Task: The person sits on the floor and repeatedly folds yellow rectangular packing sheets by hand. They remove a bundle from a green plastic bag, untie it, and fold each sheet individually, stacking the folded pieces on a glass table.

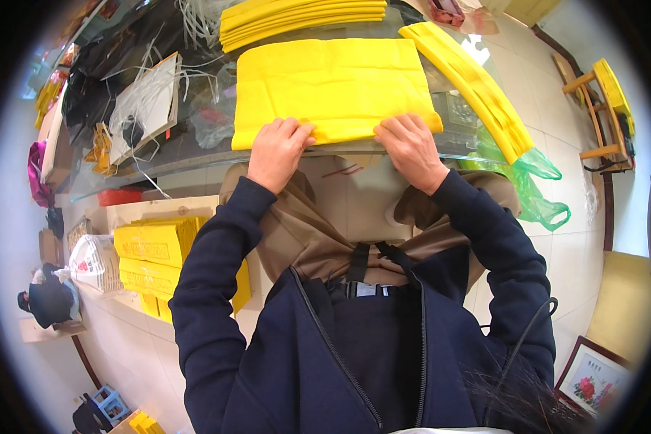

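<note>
A yellow fabric sheet (331, 87) lies on the glass tabletop before me, its near edge turned up in a narrow fold. My left hand (282, 149) grips that folded edge left of the middle, fingers curled over it. Farther right, my right hand (409, 146) pinches the same edge near its right end. Thumbs and fingertips are partly hidden by the cloth and knuckles. Behind the sheet sits a stack of folded yellow cloth (304, 19). Another long folded yellow bundle (469, 89) slants along the table's right side, apart from my hands.
White plastic strips (146, 97) lie over a board at the left of the table. A green plastic bag (537, 190) hangs at the right edge. Tied yellow bundles (154, 249) rest on a wooden surface at left. A person (51, 295) sits farther off, beyond a white basket (95, 263).
</note>
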Demonstrator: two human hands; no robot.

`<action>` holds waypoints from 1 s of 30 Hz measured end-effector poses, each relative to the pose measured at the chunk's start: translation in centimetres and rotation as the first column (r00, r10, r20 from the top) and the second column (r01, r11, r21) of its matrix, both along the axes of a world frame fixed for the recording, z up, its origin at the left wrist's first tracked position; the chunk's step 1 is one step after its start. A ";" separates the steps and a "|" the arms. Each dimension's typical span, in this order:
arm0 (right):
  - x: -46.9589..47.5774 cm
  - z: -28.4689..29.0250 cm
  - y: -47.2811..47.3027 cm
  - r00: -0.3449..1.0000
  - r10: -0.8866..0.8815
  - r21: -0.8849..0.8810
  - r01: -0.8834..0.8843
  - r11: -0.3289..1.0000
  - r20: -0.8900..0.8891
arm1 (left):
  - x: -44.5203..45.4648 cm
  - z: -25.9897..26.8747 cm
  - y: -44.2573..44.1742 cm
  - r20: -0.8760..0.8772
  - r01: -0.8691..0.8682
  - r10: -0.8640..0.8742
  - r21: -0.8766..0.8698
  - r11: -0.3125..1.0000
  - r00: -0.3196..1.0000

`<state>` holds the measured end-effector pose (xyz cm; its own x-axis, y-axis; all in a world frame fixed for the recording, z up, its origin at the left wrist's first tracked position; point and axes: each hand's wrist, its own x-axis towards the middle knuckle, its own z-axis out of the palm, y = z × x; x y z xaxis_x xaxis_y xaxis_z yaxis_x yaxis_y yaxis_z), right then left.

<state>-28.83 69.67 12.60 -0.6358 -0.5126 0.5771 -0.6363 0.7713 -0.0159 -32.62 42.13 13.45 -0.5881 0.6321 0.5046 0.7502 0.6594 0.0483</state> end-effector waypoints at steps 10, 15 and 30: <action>0.4 -0.1 0.4 0.994 -0.109 0.001 0.109 0.994 -0.010 | -0.1 -0.2 0.0 -0.019 -0.018 0.017 -0.079 0.997 1.000; 0.5 0.3 1.5 0.963 -0.218 -0.024 0.224 0.974 0.157 | -0.4 -0.9 0.0 0.057 0.002 -0.002 0.002 1.000 0.998; 0.3 1.5 -2.5 0.839 -0.006 -0.162 0.112 0.980 0.543 | 1.5 1.1 1.3 0.191 0.043 0.004 -0.241 0.969 0.982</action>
<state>-28.58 67.17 14.15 -0.8981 -0.3846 0.2131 -0.4390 0.7569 -0.4842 -31.09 43.43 14.56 -0.6437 0.7344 0.2154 0.7560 0.6539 0.0297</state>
